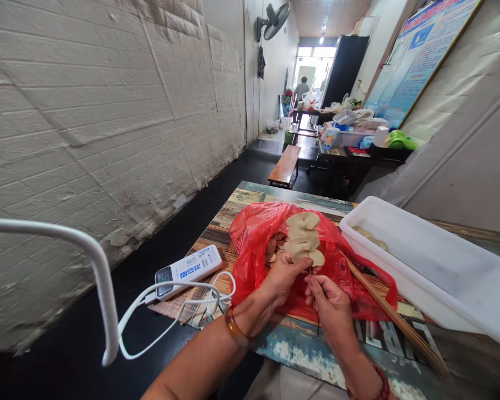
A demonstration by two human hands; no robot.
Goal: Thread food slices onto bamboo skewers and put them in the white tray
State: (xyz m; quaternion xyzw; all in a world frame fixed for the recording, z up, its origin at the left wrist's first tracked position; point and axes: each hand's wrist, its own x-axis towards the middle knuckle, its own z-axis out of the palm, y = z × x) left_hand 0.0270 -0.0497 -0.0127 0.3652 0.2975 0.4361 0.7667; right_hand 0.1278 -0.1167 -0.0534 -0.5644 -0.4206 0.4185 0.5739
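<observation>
My left hand (284, 276) pinches the lowest of several pale beige, thin round slices (303, 240) lined up in wavy folds on a thin skewer (316, 318). I cannot tell what food the slices are. Just below, the closed fingers of my right hand (331, 300) grip the skewer, whose bare end sticks out downward. Both hands are over an open red plastic bag (252, 230). Loose brownish slices (274, 249) lie inside it, partly hidden by my left hand.
A bundle of skewers (394, 311) lies right of the bag, beside a white plastic tub (433, 272) holding a few beige slices (370, 238). Left on the patterned table (308, 355) is a white power bank (189, 271) with a looping cable (170, 328). Beyond stands a wooden bench (285, 165).
</observation>
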